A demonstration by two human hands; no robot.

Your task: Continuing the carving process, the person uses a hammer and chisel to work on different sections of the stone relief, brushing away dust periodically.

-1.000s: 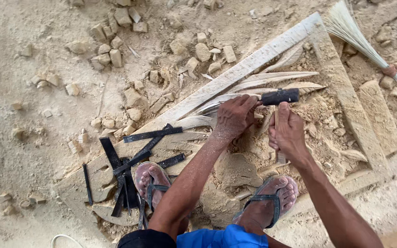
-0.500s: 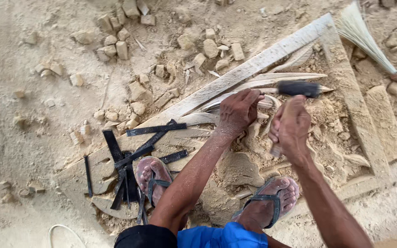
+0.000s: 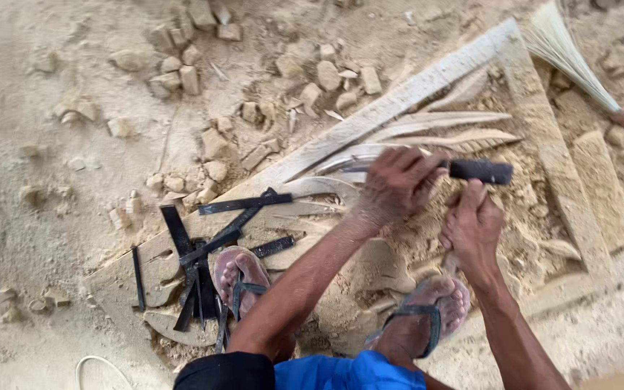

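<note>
— At frame centre, what's happening?
— Carving, I'd judge: left hand (image 3: pixel 399 184) clenched on the black-handled tool (image 3: pixel 479 171), right hand (image 3: pixel 471 231) closed around a chisel (image 3: pixel 448 261) on the slab (image 3: pixel 543 123).
— Next?
— Probably a steady strike.

I see both forearms reaching forward and converging, my left hand (image 3: pixel 399 184) curled knuckles-up in a closed fist, my right hand (image 3: pixel 471 231) just beside it, fingers seemingly clenched too, though its grip is partly hidden.
</note>
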